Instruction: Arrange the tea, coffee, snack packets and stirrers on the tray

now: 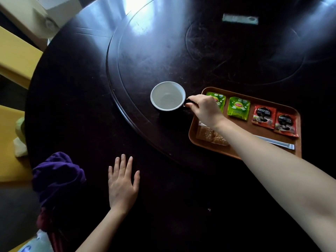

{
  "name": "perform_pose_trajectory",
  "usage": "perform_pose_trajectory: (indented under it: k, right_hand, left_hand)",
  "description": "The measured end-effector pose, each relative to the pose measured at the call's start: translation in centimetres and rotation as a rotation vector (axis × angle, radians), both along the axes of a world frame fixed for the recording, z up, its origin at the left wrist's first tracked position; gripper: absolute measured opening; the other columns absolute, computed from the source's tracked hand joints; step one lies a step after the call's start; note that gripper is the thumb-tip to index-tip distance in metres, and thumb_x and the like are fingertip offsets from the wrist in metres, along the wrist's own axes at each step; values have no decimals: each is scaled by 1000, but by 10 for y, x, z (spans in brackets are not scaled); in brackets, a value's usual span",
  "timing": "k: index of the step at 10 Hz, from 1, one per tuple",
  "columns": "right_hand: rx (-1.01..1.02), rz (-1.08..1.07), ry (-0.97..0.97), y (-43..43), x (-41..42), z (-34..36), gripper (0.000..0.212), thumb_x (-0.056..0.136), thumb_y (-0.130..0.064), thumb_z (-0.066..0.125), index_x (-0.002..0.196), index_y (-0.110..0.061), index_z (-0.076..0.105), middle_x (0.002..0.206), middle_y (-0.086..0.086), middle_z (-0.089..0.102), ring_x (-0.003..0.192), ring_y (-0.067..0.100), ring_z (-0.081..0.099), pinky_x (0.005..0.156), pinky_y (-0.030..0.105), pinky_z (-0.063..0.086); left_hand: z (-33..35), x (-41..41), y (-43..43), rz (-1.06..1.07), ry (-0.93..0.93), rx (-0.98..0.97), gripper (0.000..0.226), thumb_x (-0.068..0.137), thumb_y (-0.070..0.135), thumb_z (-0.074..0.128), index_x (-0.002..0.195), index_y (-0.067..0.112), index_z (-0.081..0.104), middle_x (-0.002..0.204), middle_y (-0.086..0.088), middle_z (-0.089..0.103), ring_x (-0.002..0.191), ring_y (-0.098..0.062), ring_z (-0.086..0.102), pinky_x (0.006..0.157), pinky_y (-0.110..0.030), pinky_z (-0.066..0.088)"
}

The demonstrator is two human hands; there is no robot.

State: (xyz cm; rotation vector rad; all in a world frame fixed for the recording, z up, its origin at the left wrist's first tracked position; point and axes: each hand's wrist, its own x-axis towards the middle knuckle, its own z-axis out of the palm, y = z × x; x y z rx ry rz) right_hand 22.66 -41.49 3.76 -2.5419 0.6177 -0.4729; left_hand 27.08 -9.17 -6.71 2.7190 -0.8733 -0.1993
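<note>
Your right hand (203, 109) pinches the handle of the dark, white-lined ceramic cup (168, 96) just beside the orange plastic tray (283, 108), probably clearing it from the already arranged packets, while your left hand (122, 186) rests flat, fingers spread, steadying you.

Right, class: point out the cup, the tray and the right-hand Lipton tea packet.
cup (167, 96): head view, on its white inside.
tray (296, 142): head view, on bare brown surface near its right rim.
right-hand Lipton tea packet (238, 108): head view, on the middle of its green front.
</note>
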Motion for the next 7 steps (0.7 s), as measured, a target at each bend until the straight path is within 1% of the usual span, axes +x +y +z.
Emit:
perform_pose_trajectory:
  k: [1, 3, 5, 6, 7]
  right_hand:
    - [-2, -1, 17, -3, -1, -2, 24, 85, -15, 62, 103, 0, 67, 99, 22, 71, 93, 36, 65, 82, 39, 49]
    - [45, 23, 64, -5, -2, 4, 28, 86, -16, 60, 109, -1, 64, 108, 21, 69, 100, 35, 63, 88, 42, 49]
    - [151, -33, 187, 2, 1, 17, 30, 88, -19, 56, 116, -7, 61, 117, 17, 66, 110, 33, 58, 93, 37, 44]
    - [188, -104, 135, 7, -10, 23, 33, 89, -17, 54, 119, -5, 58, 119, 19, 64, 112, 33, 55, 98, 39, 41]
    - [216, -217, 86, 17, -38, 23, 30, 89, -15, 54, 115, -3, 60, 116, 19, 64, 109, 33, 54, 97, 39, 41]
  left_hand:
    - [0, 1, 0, 3, -8, 0, 65, 87, 49, 22, 141, 14, 29, 153, -9, 22, 143, -18, 7, 118, -42, 5]
    - [0, 0, -2, 0, -10, 4, 65, 87, 49, 21, 141, 13, 29, 153, -9, 22, 143, -19, 8, 118, -43, 5]
    - [1, 2, 0, -11, -4, 25, 65, 88, 49, 22, 142, 14, 29, 153, -9, 20, 143, -19, 7, 118, -41, 3]
    - [-3, 4, 1, -12, 5, 9, 57, 93, 43, 32, 142, 14, 27, 154, -9, 20, 142, -17, 4, 118, -42, 4]
    - [0, 3, 2, -4, 34, 11, 55, 93, 36, 39, 143, 15, 25, 155, -9, 18, 142, -17, 1, 118, -43, 3]
